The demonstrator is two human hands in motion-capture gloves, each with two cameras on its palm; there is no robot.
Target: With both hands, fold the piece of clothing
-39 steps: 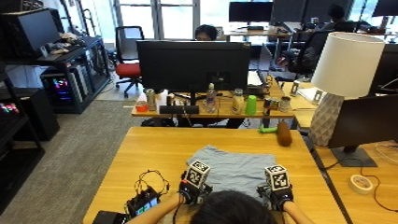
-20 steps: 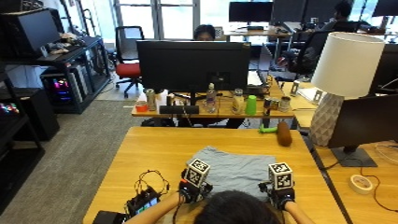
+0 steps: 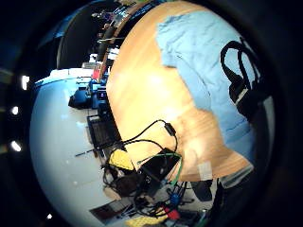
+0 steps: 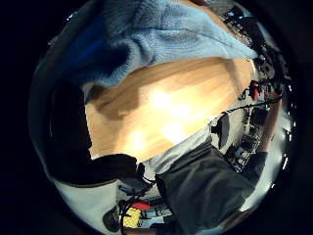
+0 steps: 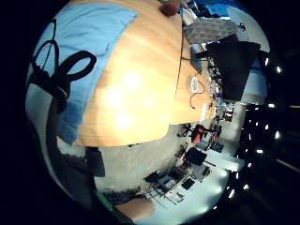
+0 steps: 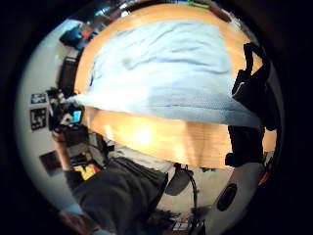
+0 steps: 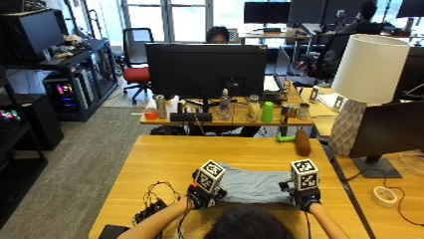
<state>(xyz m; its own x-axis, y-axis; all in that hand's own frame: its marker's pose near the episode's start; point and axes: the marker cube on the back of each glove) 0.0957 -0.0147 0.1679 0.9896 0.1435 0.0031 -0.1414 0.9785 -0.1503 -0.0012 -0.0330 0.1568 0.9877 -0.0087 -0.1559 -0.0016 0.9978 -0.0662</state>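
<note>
Item: grey-blue garment [image 7: 255, 185], on the wooden table [image 7: 172, 159] directly in front of me. Change noted against a second ago: it then lay in a longer spread reaching up the table from my hands; it now shows as a shorter, wider band, its near hem raised off the wood and carried toward the far side. I judge the first fold, near half over far half, to be under way and not yet laid down. Left hand [image 7: 202, 194]: at the garment's near left corner, fingers curled on the cloth; its thumb-side palm view shows the hem lifted with bare wood under it. Right hand [image 7: 303, 195]: at the near right corner, likewise pinching the hem, which hangs as a straight taut line above the table in its thumb-side palm view. Edges: table's near edge just under my wrists; a bundle of black cables [image 7: 156, 201] near my left hand; brown roller [image 7: 302, 142] and green object [image 7: 284, 139] near the far edge, well apart from the cloth. Open room: bare wood between garment and far edge, enough by my judgement to lay the fold flat.
</note>
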